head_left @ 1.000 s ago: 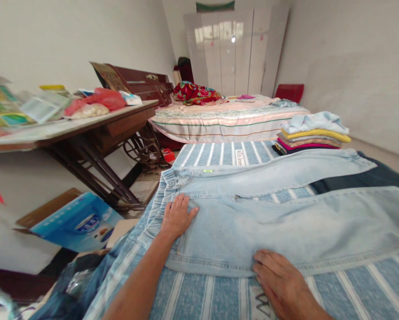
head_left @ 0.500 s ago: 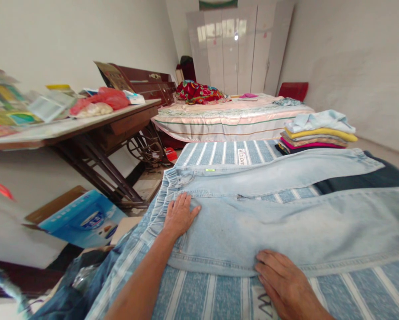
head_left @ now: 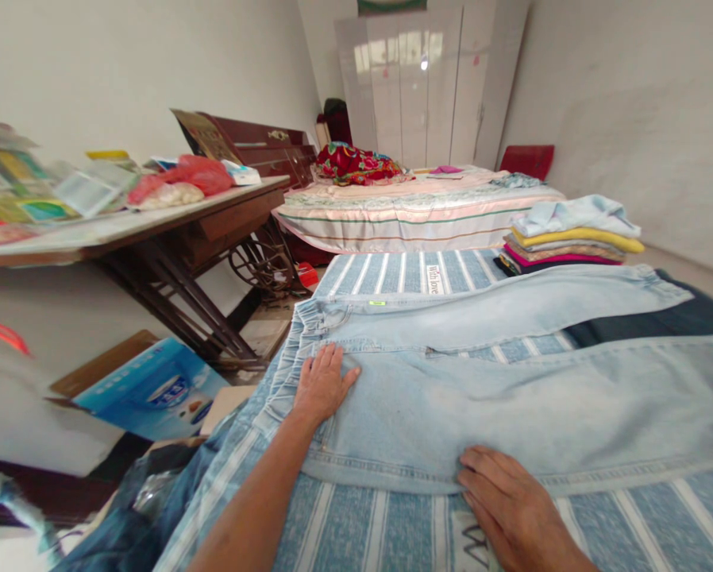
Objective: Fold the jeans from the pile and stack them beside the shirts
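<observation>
Light-blue jeans [head_left: 404, 413] with a gathered elastic waistband lie spread out on a blue-and-white striped bed cover [head_left: 386, 524], legs pointing right. My left hand [head_left: 324, 385] rests flat on them near the waistband, its thumb apart from the fingers. At the near side seam is my right hand [head_left: 505, 496], its fingertips touching the denim and its fingers laid close together, slightly bent. Neither hand appears to grip the cloth. The underside of the right hand is hidden. A small bright green label [head_left: 377, 303] shows near the far edge of the jeans.
A stack of folded clothes [head_left: 574, 230] stands beyond the jeans at right, with a dark garment [head_left: 648, 314] partly under the legs. To the left are a cluttered sewing-machine table [head_left: 207, 210] and a blue carton [head_left: 151, 389]. Another bed [head_left: 416, 210] lies beyond.
Both hands and the jeans stay in the same place. Only the camera view has shifted very slightly.
</observation>
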`<state>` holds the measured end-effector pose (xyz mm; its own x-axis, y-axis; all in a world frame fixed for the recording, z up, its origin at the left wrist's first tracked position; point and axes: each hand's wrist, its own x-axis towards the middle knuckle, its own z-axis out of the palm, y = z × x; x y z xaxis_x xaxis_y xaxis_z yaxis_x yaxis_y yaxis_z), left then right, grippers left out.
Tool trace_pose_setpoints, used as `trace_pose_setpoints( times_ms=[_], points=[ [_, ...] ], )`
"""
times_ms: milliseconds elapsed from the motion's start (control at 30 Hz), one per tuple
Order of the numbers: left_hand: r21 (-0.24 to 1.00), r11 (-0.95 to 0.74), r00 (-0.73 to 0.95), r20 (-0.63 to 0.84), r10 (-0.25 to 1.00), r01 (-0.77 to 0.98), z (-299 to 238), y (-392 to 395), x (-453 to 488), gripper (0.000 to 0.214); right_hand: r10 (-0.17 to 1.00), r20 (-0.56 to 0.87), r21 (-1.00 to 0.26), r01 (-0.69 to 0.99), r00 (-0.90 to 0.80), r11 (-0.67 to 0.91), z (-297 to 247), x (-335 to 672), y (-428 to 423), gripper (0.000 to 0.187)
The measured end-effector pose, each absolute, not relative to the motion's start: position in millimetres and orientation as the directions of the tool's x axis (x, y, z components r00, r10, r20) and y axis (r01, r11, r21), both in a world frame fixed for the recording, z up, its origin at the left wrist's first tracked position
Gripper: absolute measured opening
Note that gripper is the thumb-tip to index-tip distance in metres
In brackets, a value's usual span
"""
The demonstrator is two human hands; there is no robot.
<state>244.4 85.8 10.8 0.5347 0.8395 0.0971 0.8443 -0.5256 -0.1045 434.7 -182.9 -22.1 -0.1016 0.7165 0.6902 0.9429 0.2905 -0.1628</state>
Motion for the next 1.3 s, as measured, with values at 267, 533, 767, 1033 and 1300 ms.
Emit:
trace_pose_setpoints(
  times_ms=[267,533,767,1033,1300],
  points=[
    [-0.109,-0.516,0.525,0.083,0.847,0.850,13.1,83.3,244.6,0.057,0.723,0.680,-0.150,0.943,-0.120,0.298,-24.6,436.7,-183.2,0.022],
    [-0.106,-0.523,0.532,0.095,0.841,0.846,12.0,84.3,244.8,0.057,0.729,0.674,-0.159,0.941,-0.116,0.297,-25.0,436.5,-183.7,0.022],
    [-0.112,-0.519,0.529,0.088,0.844,0.847,11.7,83.5,245.3,0.058,0.715,0.694,-0.188,0.939,-0.080,0.288,-22.7,434.1,-182.2,0.022],
    [-0.108,-0.523,0.532,0.102,0.840,0.846,11.5,84.4,244.5,0.058,0.729,0.678,-0.177,0.940,-0.098,0.291,-25.0,435.9,-182.8,0.021],
    [-0.095,-0.519,0.527,0.092,0.845,0.849,12.2,83.6,244.8,0.058,0.729,0.681,-0.199,0.939,-0.073,0.280,-23.1,433.8,-182.5,0.022]
  ],
)
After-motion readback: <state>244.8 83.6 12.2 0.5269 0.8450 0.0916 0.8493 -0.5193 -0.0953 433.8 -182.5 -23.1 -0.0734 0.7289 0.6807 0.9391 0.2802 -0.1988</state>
